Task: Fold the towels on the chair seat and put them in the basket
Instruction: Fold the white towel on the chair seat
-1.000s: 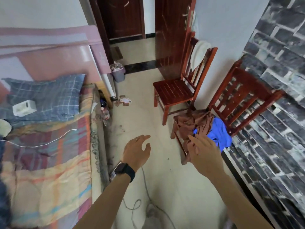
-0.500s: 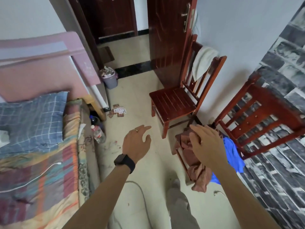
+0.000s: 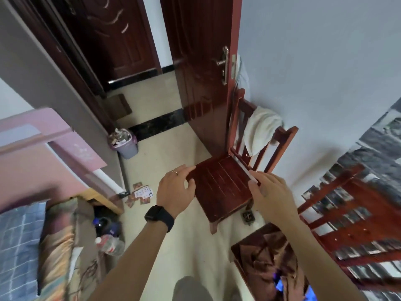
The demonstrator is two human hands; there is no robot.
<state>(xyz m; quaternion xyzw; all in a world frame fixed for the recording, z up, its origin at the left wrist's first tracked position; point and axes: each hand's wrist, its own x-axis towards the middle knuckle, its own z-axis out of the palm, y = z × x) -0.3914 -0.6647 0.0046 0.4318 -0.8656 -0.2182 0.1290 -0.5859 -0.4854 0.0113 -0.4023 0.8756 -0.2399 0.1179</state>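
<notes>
Both hands were at the empty chair. The left hand lay open with its fingers over the seat's left front corner. The right hand was open at the right edge, holding nothing. I could not tell if either hand was pressing on the wood.

Judged step: taking hold of this chair, probably to bring it closer as a place to fold. It would go best with an even grip on both side rails and a lift rather than a drag. Watch the white cloth draped over its back, and the door just behind it.

The towels sat well apart from the hands, low right, on the seat of the near chair. The brown towel was crumpled in loose ridges and spilling towards the front edge. The blue towel was mostly buried beneath it. Neither was folded. No basket was in view.
</notes>
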